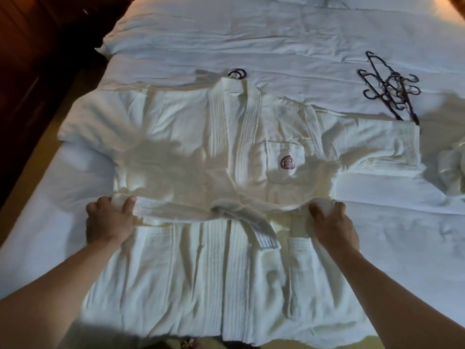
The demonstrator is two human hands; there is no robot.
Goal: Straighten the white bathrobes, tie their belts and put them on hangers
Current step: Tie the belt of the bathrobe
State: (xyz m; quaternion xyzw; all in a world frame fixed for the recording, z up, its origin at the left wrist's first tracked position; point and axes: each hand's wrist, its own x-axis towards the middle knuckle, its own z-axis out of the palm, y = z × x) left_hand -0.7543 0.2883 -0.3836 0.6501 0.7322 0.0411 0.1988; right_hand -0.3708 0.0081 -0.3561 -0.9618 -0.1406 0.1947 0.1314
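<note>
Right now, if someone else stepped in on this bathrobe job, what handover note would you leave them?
Left hand grips the belt at the waist's left edge; right hand grips the robe's right waist edge.
Bathrobe lies flat, face up, on the bed, belt knotted at the middle, a hanger hook showing above the collar.
Spare hangers lie far right; more white cloth at the right edge.
Left: smooth wrinkles, hang it, then check that cloth.

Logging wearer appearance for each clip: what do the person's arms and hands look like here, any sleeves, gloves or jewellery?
Both forearms are bare, with no sleeves in view and no gloves. The left hand shows no ring or watch. The right hand has a small pale glint on one finger, possibly a ring, too small to be sure. No wristbands or markings show on either arm.
</note>
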